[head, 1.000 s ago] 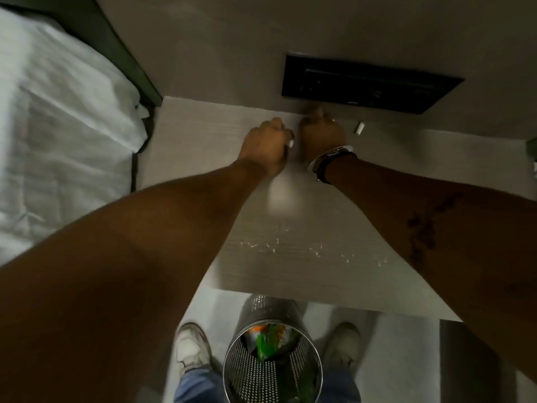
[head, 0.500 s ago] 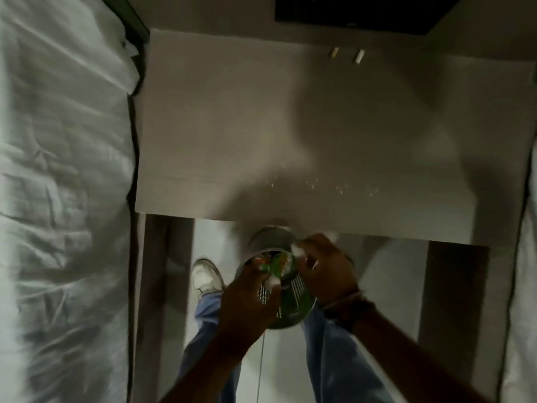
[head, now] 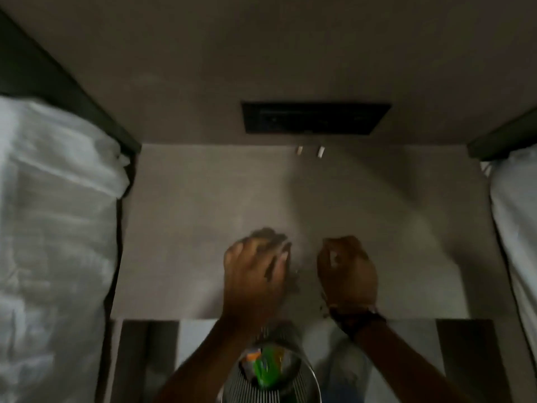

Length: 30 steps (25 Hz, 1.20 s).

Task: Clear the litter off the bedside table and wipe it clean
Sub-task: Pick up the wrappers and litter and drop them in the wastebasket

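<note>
Two small pale stubs of litter, one [head: 299,150] and the other [head: 320,151], lie side by side at the far edge of the counter [head: 189,228], well beyond both hands and just below a dark rectangular wall panel [head: 315,118]. A few tiny crumbs [head: 294,276] show between the hands, close to the left fingertips; blur makes them hard to read.

The left hand [head: 255,269] is over the near half of the counter with its fingers spread loosely and angled toward the right hand. It appears to grip nothing, though motion blur smears the fingertips, so whether they touch the surface cannot be told. The right hand [head: 347,271] is just beside it, apart from it, curled into a loose fist with the knuckles pointing away from the person. Whether anything is pinched inside the fist cannot be told. A dark band [head: 356,317] circles the right wrist, at the counter's near edge.

Nearer the person than both hands, below the counter's front edge and between the forearms, stands a perforated metal bin [head: 270,385] with green and orange wrappers [head: 263,365] inside. White bedding [head: 55,228] runs along the outer side of the left hand, and more white bedding [head: 514,216] lies past the right hand.
</note>
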{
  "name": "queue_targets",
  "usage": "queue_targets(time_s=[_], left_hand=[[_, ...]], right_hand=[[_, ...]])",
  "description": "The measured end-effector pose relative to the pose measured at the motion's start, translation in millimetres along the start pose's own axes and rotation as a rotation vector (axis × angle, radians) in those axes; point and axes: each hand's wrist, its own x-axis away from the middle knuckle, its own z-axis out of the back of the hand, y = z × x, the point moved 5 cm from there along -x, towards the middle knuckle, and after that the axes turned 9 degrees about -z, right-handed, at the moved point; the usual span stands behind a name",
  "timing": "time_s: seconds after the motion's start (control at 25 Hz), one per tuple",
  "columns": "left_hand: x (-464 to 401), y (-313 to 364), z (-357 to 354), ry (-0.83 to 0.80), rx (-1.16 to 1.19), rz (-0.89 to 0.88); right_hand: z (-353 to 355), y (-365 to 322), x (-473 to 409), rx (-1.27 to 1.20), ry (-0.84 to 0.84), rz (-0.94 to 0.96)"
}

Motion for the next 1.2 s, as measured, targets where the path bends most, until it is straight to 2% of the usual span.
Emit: queue_targets(time_s=[0.04, 0.16, 0.28, 0.36, 0.44, 0.52, 0.72, 0.88, 1.0, 1.12, 1.2], left_hand=[[-42, -6, -6, 0.002, 0.005, 0.028], [-142, -21, -32, -0.128, -0.019, 0.209], [-199, -34, -66, -0.171, -0.049, 0.321], [-216, -39, -85, -0.158, -0.054, 0.343], [-223, -44, -96, -0.069, -0.018, 0.412], [-224, -49, -106, -0.007, -0.011, 0.49], [-226, -44, -119, -0.023, 0.059, 0.577], [-169, -21, -91, -0.005, 0.246, 0.561], [-69, 4, -33, -0.029, 0.132, 0.495], [68, 16, 19, -0.077, 0.039, 0.441], [145, 15, 29, -0.237, 0.042, 0.508]], right_hand=[[-1, -4, -41, -0.029, 0.022, -0.056], [-14, -13, -144, -0.137, -0.121, -0.334], [-38, -33, -199, -0.098, -0.14, -0.436], [-48, -41, -213, -0.116, -0.1, -0.5], [-54, -43, -219, -0.139, -0.04, -0.559], [-59, -40, -223, -0.128, -0.052, -0.579], [-52, -46, -222, -0.097, -0.164, -0.49], [-31, -39, -184, -0.061, -0.165, -0.306], [-9, -21, -82, -0.172, -0.163, -0.133], [-8, 10, 60, -0.051, -0.282, 0.061], [-25, 36, 141, 0.077, -0.449, 0.085]])
